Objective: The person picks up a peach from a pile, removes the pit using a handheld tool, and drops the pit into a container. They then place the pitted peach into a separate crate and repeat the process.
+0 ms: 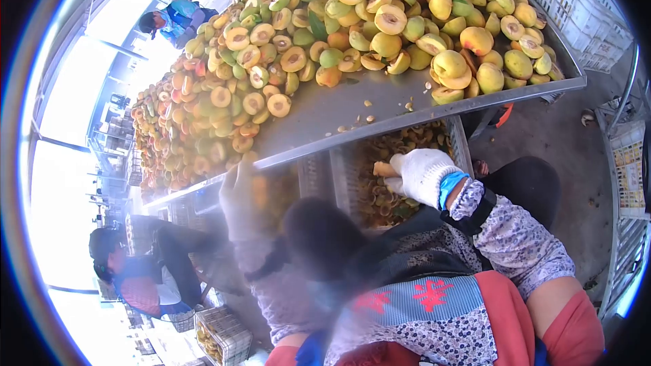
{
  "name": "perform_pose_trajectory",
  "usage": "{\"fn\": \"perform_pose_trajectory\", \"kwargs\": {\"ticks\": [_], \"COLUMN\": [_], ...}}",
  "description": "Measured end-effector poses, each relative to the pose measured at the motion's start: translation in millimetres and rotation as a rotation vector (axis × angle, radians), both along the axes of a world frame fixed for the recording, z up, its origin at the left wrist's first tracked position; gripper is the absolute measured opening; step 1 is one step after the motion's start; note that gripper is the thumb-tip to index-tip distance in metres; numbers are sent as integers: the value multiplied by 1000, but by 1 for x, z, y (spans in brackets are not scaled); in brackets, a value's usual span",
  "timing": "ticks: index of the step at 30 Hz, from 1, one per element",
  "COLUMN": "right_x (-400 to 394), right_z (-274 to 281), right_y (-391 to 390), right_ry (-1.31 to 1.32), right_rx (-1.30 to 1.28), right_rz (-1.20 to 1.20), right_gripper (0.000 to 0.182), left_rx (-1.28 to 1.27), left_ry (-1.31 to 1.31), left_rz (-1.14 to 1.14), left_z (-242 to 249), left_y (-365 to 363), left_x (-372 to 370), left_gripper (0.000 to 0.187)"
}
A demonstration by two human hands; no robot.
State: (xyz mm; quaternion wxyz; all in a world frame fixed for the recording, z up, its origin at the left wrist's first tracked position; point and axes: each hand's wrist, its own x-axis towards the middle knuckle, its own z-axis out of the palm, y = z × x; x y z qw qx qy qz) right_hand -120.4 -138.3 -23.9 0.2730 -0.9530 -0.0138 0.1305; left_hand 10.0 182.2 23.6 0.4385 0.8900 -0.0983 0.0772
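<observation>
Two gloved hands work just under the lip of the worktop [407, 118]: the right hand [422, 175], in a white glove with a blue cuff, has its fingers closed around a pale fruit piece [384, 169] and holds it over a crate [380, 190] of halved fruit below the edge, while the left hand [239, 196] is blurred, raised against the rim, and I cannot tell whether its fingers are spread or curled. A patterned sleeve [508, 237] and a red and blue apron panel [434, 298] fill the near foreground. The piece could slip from the thick glove and miss the crate, falling to the floor [563, 142], since the grip looks loose and the view is partly hidden. Loose pits [380, 112] near the edge could also roll off if knocked. A red mark on the apron panel looks like writing, too blurred to read. Beyond the rim lies a big heap of yellow fruit [380, 27], whole and halved. White crates [576, 0] stand stacked to the far right, and two other people [146, 271] work at the left.
</observation>
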Motion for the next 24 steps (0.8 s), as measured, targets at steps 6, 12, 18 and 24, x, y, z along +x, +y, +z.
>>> {"fn": "perform_pose_trajectory", "kwargs": {"ticks": [6,12,18,24], "right_x": [11,13,19,21], "right_z": [-10,-19,8,25], "right_y": [12,15,21,27], "right_ry": [-138,-269,-132,-316], "right_rx": [100,120,127,318], "right_rz": [-110,-103,-46,-150], "right_gripper": [37,37,35,34], "left_rx": [192,838,587,-448], "left_ry": [-44,-53,96,426], "left_rz": [66,-74,-139,-369], "left_z": [1,-53,-13,-3], "left_y": [-39,-104,-112,-132], "left_x": [76,152,113,74], "left_gripper": [48,37,49,34]}}
